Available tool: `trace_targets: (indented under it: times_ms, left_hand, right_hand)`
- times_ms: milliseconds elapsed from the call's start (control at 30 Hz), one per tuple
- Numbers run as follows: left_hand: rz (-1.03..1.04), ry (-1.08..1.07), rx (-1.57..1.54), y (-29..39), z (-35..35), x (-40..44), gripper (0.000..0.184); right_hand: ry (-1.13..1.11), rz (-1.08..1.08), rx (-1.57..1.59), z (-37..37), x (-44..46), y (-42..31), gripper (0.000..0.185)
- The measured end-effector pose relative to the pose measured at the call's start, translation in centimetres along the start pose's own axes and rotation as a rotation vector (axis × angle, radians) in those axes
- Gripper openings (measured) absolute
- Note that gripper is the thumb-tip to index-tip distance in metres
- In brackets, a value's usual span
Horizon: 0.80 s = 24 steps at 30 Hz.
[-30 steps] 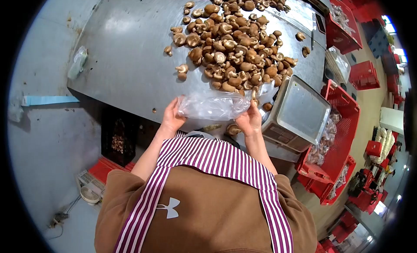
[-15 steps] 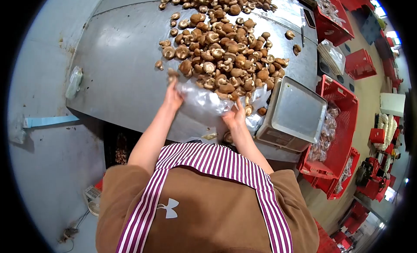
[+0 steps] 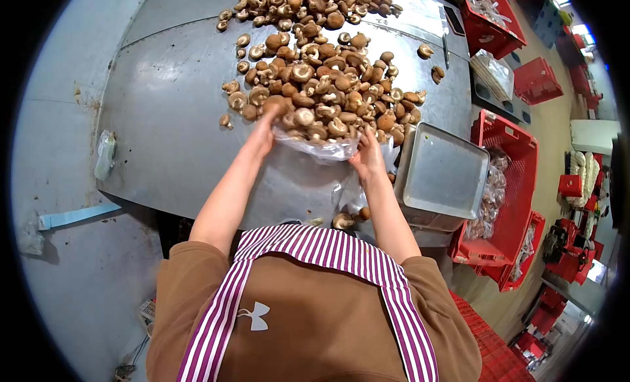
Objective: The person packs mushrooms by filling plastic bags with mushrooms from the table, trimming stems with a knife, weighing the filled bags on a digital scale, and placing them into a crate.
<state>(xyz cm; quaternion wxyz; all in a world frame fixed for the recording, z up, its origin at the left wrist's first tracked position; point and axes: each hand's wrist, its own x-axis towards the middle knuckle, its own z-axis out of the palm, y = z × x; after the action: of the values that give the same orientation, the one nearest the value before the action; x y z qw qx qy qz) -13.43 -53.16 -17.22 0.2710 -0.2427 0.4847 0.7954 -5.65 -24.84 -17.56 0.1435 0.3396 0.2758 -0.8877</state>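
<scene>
A clear plastic bag (image 3: 319, 149) stretches between my hands, its mouth against the near edge of a large heap of brown shiitake mushrooms (image 3: 335, 86). My left hand (image 3: 266, 129) grips the bag's left side, its fingers partly hidden against a mushroom (image 3: 274, 106). On the other side, my right hand (image 3: 367, 157) has its fingers closed on the bag's right edge, beside the heap. Several mushrooms lie at or inside the bag's mouth; which are inside I cannot tell. Close to my apron, a loose mushroom (image 3: 342, 221) rests near more clear plastic.
A metal tray (image 3: 446, 172) sits on a box right of my right hand. Beyond it stands a red crate (image 3: 525, 172) with bagged mushrooms (image 3: 489, 201). A phone (image 3: 454, 21) lies at the metal table's (image 3: 170, 132) far right edge. A blue strip (image 3: 79, 216) is at left.
Both hands have moved forward with the bag, its mouth now tighter against the mushroom heap. The view has shifted slightly.
</scene>
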Motion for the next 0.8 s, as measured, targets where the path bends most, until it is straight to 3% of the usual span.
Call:
trace_targets:
  times_ms: [33,67,100,167,233,300,367,433,500,567,600,767,800]
  left_hand:
    - [0.062,-0.050,0.168,-0.8,-0.6,0.9,0.058]
    - [-0.024,-0.106,0.191,0.7,0.1,-0.6,0.060]
    - [-0.083,-0.099,0.146,1.9,-0.5,-1.1,0.063]
    - [-0.317,-0.133,-0.016,4.1,-2.7,-0.5,0.064]
    - [-0.284,-0.057,-0.077,3.2,-1.7,0.6,0.068]
    - [-0.026,-0.006,0.209,2.0,0.3,1.4,0.062]
    - [-0.076,0.017,0.281,2.5,0.1,1.6,0.056]
    - [-0.209,-0.137,0.184,3.1,-1.6,2.2,0.050]
    - [-0.202,-0.111,0.180,2.3,-0.9,2.8,0.049]
    - [-0.089,-0.148,0.425,3.0,1.6,0.6,0.051]
    - [-0.121,-0.097,0.602,4.3,3.0,-1.5,0.055]
    - [0.023,-0.157,0.610,1.7,2.6,-2.8,0.067]
    - [0.026,-0.189,0.653,1.5,2.3,-2.9,0.069]
  right_hand:
    - [-0.002,0.003,-0.001,1.2,-0.5,-0.3,0.065]
    - [0.022,-0.041,-0.184,3.5,-2.2,-0.9,0.064]
    - [0.051,-0.082,-0.366,4.6,-3.2,-1.2,0.063]
    - [0.069,0.001,-0.405,2.5,-0.7,-1.6,0.057]
    - [0.053,0.071,-0.327,2.7,0.5,-1.9,0.058]
    - [0.065,0.097,-0.588,3.8,0.7,-2.5,0.066]
    - [0.080,0.105,-0.613,6.3,-0.8,-3.4,0.064]
    - [0.049,0.102,-0.608,6.7,0.0,-3.8,0.063]
    - [0.070,0.058,-0.773,7.6,0.9,-4.0,0.063]
    - [0.028,-0.149,-0.915,7.1,2.9,-2.4,0.064]
    - [0.073,-0.135,-1.042,8.4,2.0,-2.8,0.067]
    - [-0.023,-0.173,-1.374,5.8,3.6,-1.5,0.078]
    - [-0.052,-0.272,-1.379,4.1,4.5,-0.8,0.080]
